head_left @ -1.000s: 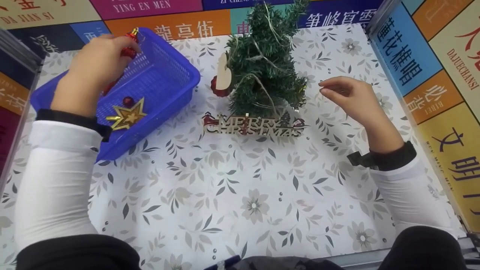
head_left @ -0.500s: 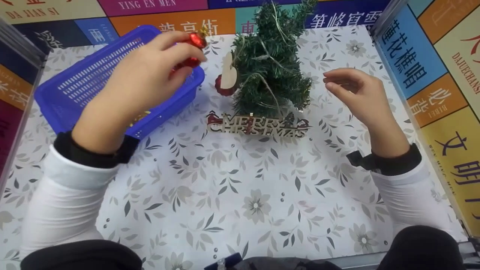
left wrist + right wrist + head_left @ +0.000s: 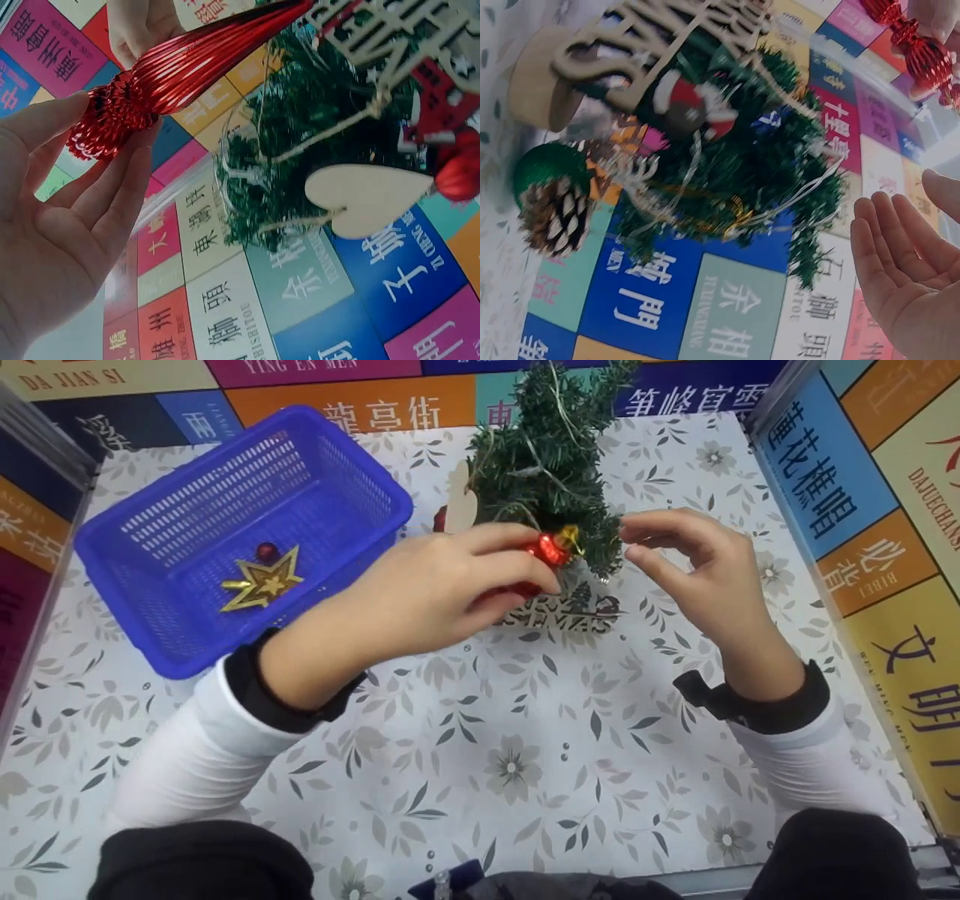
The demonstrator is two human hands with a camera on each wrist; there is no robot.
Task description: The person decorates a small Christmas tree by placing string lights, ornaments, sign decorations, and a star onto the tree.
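In the head view my left hand (image 3: pixel 442 592) is in front of the green Christmas tree (image 3: pixel 555 472), over the wooden sign, gripping a shiny red ornament (image 3: pixel 551 551) with a gold cap. The left wrist view shows fingers and thumb pinching this ribbed ornament (image 3: pixel 195 64) at its bulbous end, its long taper pointing away. My right hand (image 3: pixel 705 559) hovers at the tree's right side, fingers gently bent and holding nothing. Part of the "MERRY CHRISTMAS" sign (image 3: pixel 592 619) is hidden behind the left hand. A wooden heart (image 3: pixel 367 201) hangs on the tree.
At the left stands a blue perforated basket (image 3: pixel 382 536) with a gold star (image 3: pixel 268 577) and a small dark red ball (image 3: pixel 265 552) inside. A pine cone (image 3: pixel 559 217) and a green ball (image 3: pixel 544 171) show beside the tree. Printed panels (image 3: pixel 802 472) enclose the table.
My left hand has carried the red ornament out of the basket and rightward to the front of the tree. The right hand has shifted only slightly.
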